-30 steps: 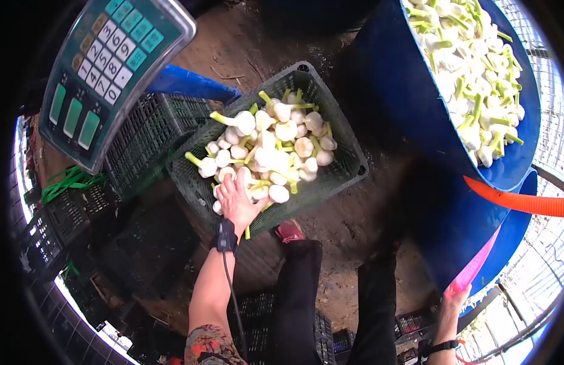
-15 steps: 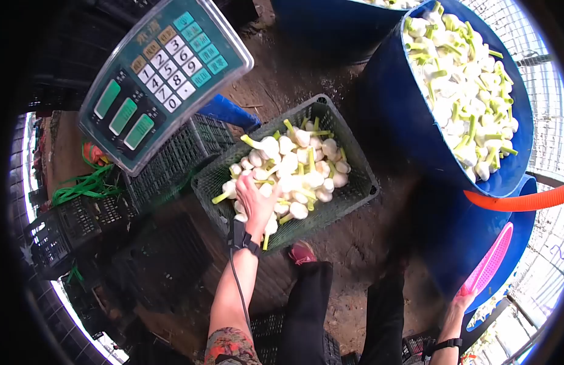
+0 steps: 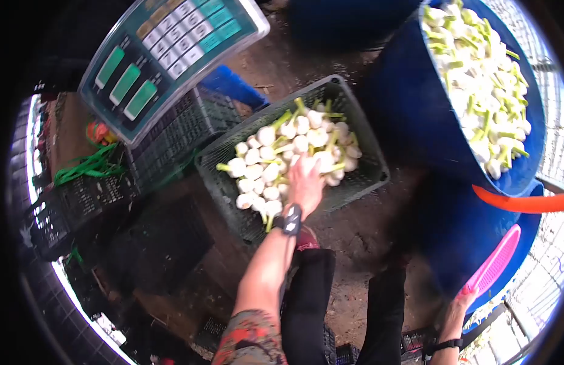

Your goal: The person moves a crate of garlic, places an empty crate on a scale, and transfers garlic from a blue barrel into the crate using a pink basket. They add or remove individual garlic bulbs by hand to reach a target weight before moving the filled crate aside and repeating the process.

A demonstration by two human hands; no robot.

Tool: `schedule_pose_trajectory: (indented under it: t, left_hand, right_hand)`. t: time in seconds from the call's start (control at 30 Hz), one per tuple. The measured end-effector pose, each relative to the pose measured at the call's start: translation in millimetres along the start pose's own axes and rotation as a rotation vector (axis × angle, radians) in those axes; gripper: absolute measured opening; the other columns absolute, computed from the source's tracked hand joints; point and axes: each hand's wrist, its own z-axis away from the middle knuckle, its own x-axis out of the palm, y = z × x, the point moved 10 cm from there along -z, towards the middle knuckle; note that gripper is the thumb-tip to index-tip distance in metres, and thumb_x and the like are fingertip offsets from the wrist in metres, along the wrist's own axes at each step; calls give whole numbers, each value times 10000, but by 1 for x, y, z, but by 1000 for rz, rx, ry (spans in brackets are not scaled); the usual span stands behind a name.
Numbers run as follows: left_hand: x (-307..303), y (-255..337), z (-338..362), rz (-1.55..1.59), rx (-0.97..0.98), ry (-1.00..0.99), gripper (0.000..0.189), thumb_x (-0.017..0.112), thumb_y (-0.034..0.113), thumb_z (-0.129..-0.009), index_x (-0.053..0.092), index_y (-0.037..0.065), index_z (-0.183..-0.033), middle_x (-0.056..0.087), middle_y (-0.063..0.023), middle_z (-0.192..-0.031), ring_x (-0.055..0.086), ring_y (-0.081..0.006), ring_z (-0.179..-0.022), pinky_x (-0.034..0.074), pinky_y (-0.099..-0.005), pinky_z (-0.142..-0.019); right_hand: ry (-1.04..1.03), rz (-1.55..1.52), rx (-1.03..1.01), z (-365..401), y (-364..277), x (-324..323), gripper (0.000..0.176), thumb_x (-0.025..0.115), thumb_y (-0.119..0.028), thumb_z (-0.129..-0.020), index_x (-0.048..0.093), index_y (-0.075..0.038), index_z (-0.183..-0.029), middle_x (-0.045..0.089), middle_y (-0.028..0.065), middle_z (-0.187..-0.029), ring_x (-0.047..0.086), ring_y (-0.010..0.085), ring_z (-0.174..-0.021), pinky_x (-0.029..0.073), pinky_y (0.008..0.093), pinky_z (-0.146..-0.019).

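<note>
A dark green plastic crate [image 3: 361, 193] stands on the ground, partly filled with white garlic bulbs [image 3: 271, 173] with short green stems. My left hand [image 3: 306, 184] lies on the bulbs near the crate's front side, fingers stretched out among them; the fingertips are partly hidden and I see no bulb clearly gripped. At the lower right, my right hand [image 3: 465, 299] grips the end of a pink perforated plastic basket [image 3: 498, 263], seen tilted nearly on edge beside a blue barrel.
A scale display [image 3: 166, 58] with a keypad rises at upper left, above a stacked black crate [image 3: 172, 131]. A large blue barrel [image 3: 394, 91] full of garlic leans at the right, with an orange tube [image 3: 519, 202] below it. Green straps [image 3: 90, 167] lie at left.
My left hand has moved right across the garlic, from the crate's left part to its front middle. My right hand still holds the pink basket. The view has shifted slightly.
</note>
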Motion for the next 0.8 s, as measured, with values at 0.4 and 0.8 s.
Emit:
schedule_pose_trajectory:
  t: [0.4, 0.8]
  left_hand:
    - [-136, -110, 10, -409, -314, 251, 941, 836, 341, -589, 370, 1, -1333, 335, -219, -1329, 300, -393, -1232, 271, -490, -1035]
    - [-37, -132, 51, -347, -389, -351, 1110, 666, 661, -639, 147, 150, -1476, -17, -293, -1492, -28, -414, -1396, 105, -640, -1060]
  right_hand:
    - [-38, 19, 8, -17, 1, 0, 544, 380, -443, -956, 414, -14, -1288, 570, 148, -1152, 553, 270, -1075, 468, 360, -933]
    - [-128, -183, 238, -36, 4, -15, 461, 367, -373, -959, 461, 15, -1191, 635, 183, -978, 651, 229, -862, 574, 280, -679]
